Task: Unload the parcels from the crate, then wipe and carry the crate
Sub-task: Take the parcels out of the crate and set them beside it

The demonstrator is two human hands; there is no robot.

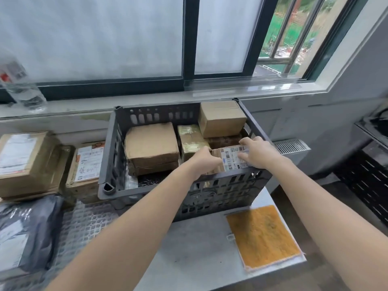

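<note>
At the near right corner of the grey plastic crate [109, 164], both hands hold one labelled parcel [234, 159]. The left hand [204, 161] curls round its left end, and the right hand [259, 151] pinches its right edge, thumb on the barcode label. The parcel stands on edge inside the crate, just behind the front wall.

The main risk, as I judge it, is a snag. The parcel sits tight against the wall and beside the tape-wrapped parcel [191, 139], so a skewed pull could catch the rim or drag the crate toward the tabletop [189, 248] edge. The grip is only at the two ends (how heavy the parcel is cannot be told), so it could also slip.

A flat brown parcel [152, 145] and a cardboard box [220, 118] are also in the crate. Left of the crate lie unloaded boxes [23, 162] and a grey mailer bag [21, 234], which crowd that side. An orange cloth [262, 236] lies on the tabletop near the right forearm. A plastic bottle [23, 87] stands on the windowsill.
</note>
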